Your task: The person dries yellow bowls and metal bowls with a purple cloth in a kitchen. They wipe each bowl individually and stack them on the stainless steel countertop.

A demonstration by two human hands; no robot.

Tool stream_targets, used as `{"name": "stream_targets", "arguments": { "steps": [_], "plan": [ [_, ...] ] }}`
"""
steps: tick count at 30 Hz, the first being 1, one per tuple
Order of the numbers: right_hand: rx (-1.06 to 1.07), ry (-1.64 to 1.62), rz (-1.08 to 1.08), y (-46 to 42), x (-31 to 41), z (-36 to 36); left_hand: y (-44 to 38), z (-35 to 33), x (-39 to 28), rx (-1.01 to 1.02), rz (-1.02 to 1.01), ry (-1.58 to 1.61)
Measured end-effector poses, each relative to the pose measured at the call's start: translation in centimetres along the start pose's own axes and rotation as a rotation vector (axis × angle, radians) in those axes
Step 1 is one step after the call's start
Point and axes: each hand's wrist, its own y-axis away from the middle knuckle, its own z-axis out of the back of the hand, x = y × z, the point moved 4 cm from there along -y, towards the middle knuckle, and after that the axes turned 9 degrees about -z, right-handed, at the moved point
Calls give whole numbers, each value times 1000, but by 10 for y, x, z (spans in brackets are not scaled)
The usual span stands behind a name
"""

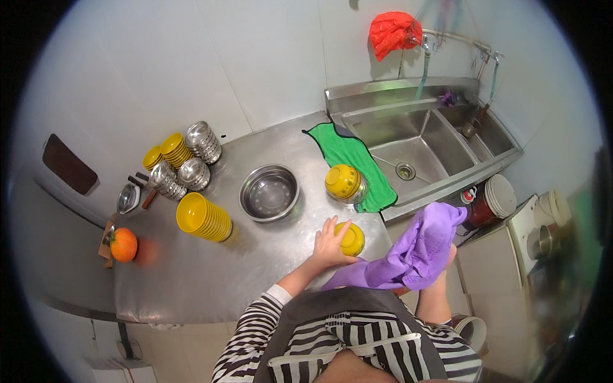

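My left hand (330, 244) is at the near right of the steel table, its fingers and thumb around one side of an upturned yellow bowl (353, 239). Bunched purple cloth (416, 253) hangs from my right hand (451, 256), which the folds mostly hide; its lower end trails towards my left thumb. Just beyond the bowl, more upturned yellow bowls (342, 182) are stacked on shiny metal bowls (358, 194), partly against a green towel (354, 153). To the left sits a round steel basin (269, 193), with no contents that I can make out.
Left on the steel table (201, 282) are a tall yellow bowl stack (203, 218), several metal bowl stacks (203, 141), knives (139, 178) and an orange pumpkin (123, 245). A two-basin steel sink (412, 143) adjoins at right. Buckets (498, 196) stand on the right.
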Motion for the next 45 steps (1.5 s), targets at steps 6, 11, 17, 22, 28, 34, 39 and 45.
{"name": "stream_targets", "arguments": {
  "steps": [6, 11, 17, 22, 28, 34, 39, 45],
  "plan": [
    [-141, 47, -99, -3, -10, 9, -23, -9, -20, 161, -41, -81],
    [-113, -63, -254, -16, -17, -11, -10, 13, 11, -141, 164, 111],
    [-294, 206, -418, -41, -85, 25, 21, 46, 33, -422, 295, 1885],
    [-262, 579, -271, -55, -175, -11, 26, 58, -1, -552, 65, 1548],
    [286, 1006, -54, -37, -187, -57, 42, 88, 7, -515, 176, 1580],
    [1030, 1752, 233, -39, -185, -56, 68, 58, 41, -283, 512, 2053],
    [913, 1917, 329, -53, -193, -59, 78, 74, 46, -556, 484, 1906],
    [406, 830, -815, -43, -219, -55, 63, 123, 42, -582, 63, 1429]
  ]
}}
